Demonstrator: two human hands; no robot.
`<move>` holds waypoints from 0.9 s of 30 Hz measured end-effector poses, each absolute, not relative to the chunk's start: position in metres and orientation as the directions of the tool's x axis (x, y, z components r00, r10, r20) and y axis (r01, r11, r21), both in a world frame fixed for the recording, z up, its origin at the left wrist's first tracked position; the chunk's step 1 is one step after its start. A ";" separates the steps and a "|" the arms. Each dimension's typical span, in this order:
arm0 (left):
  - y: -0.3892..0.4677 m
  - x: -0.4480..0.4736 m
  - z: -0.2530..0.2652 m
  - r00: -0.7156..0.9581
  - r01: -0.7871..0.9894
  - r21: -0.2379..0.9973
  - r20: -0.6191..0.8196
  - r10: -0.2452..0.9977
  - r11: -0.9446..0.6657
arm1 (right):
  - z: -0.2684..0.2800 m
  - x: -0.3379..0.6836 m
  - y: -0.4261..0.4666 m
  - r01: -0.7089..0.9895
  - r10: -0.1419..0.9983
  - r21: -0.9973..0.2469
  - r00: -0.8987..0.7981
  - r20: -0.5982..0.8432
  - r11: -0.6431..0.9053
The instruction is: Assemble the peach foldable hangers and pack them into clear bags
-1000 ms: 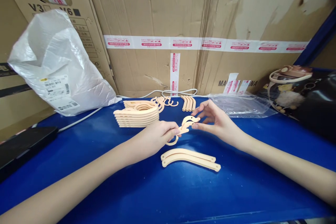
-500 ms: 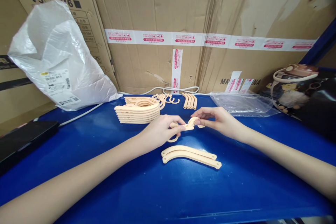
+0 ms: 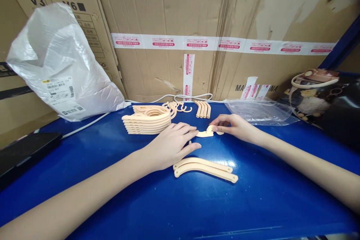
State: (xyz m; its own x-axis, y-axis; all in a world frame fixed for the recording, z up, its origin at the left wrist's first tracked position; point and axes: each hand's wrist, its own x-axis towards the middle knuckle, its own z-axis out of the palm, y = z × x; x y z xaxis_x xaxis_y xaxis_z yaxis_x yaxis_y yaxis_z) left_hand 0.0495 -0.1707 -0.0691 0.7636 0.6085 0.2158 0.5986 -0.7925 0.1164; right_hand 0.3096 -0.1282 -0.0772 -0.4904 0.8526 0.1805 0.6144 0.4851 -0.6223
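A blue table [image 3: 126, 210] fills the lower view. Toward its back sits a stack of cream hanger-like parts [image 3: 146, 125]. The person's left hand [image 3: 173, 144] lies palm down, its grip spread; the right hand's [image 3: 234, 127] grip pinches a cream piece [image 3: 205, 134]. Two curved bars [image 3: 202, 168] lie nearer. That piece, smallest, spans between both hands, partly covered.

The stacked pieces [image 3: 146, 126] lie right of the bag [image 3: 63, 60]

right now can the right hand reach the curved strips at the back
Probably yes: the right hand is near the strips with nothing visible between, though it holds a pale piece.
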 end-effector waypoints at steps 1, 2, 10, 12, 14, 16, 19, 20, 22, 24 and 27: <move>-0.171 0.049 -0.069 0.766 0.599 0.119 0.202 0.610 -0.792 | -0.078 0.310 -0.128 0.624 0.845 -0.596 -0.497 0.197 0.506; -0.170 0.049 -0.070 0.768 0.600 0.123 0.188 0.612 -0.790 | -0.078 0.311 -0.127 0.631 0.837 -0.570 -0.503 0.215 0.526; -0.172 0.045 -0.070 0.765 0.602 0.154 0.168 0.621 -0.783 | -0.079 0.311 -0.133 0.655 0.790 -0.443 -0.537 0.298 0.612; -0.172 0.042 -0.067 0.761 0.597 0.151 0.202 0.616 -0.788 | -0.077 0.311 -0.135 0.656 0.784 -0.431 -0.542 0.302 0.620; -0.172 0.038 -0.062 0.753 0.604 0.133 0.227 0.617 -0.786 | -0.076 0.311 -0.137 0.653 0.770 -0.408 -0.560 0.307 0.638; -0.172 0.034 -0.056 0.758 0.613 0.094 0.212 0.617 -0.785 | -0.076 0.311 -0.138 0.639 0.747 -0.387 -0.583 0.319 0.664; -0.174 0.030 -0.049 0.774 0.619 0.022 0.157 0.614 -0.785 | -0.076 0.310 -0.141 0.627 0.723 -0.360 -0.589 0.361 0.691; -0.174 0.029 -0.048 0.777 0.619 0.004 0.144 0.613 -0.785 | -0.076 0.309 -0.143 0.628 0.715 -0.345 -0.587 0.379 0.698; -0.176 0.029 -0.047 0.777 0.623 -0.019 0.132 0.616 -0.782 | -0.075 0.307 -0.147 0.618 0.692 -0.315 -0.603 0.397 0.720; -0.177 0.030 -0.048 0.771 0.632 -0.033 0.124 0.624 -0.774 | -0.074 0.304 -0.151 0.592 0.659 -0.293 -0.644 0.388 0.751; -0.178 0.033 -0.051 0.759 0.649 -0.061 0.128 0.639 -0.759 | -0.075 0.301 -0.155 0.558 0.616 -0.261 -0.704 0.355 0.788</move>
State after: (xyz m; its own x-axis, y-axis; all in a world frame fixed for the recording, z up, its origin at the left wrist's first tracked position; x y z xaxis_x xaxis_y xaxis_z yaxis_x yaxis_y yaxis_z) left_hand 0.0326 -0.1778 -0.0506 0.7590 0.6385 0.1277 0.6485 -0.7588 -0.0606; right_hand 0.3009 -0.1546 -0.0745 -0.7037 0.6157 0.3545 0.5578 0.7878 -0.2611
